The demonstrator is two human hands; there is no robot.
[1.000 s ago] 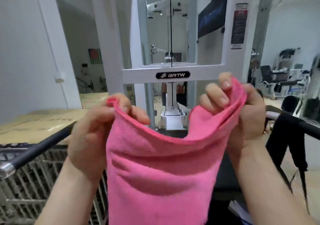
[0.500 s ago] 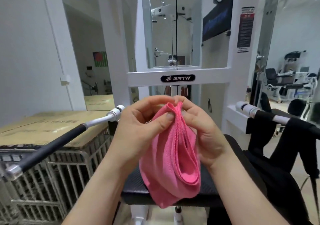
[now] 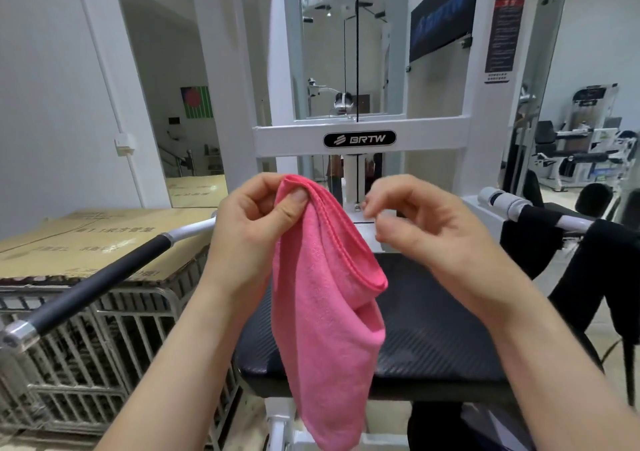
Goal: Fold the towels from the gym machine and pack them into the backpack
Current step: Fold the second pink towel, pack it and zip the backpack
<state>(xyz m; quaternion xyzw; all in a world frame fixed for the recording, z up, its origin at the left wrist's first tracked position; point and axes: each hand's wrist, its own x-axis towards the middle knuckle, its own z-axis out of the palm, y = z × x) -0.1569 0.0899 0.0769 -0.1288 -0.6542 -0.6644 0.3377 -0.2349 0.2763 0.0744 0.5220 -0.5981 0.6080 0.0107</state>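
My left hand (image 3: 249,228) pinches the pink towel (image 3: 325,312) over the seat (image 3: 433,329); my right hand (image 3: 426,228), just right, curls loosely, empty.

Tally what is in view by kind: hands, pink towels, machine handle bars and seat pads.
Hands: 2, the left hand pinching the towel, the right hand apart from it
Pink towels: 1, the pink towel
Handle bars: 2, the left bar and the right bar
Seat pads: 1, the seat pad
Total: 6

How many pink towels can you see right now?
1. The pink towel hangs folded from the left hand, in front of the machine's black seat. Others may be out of view.
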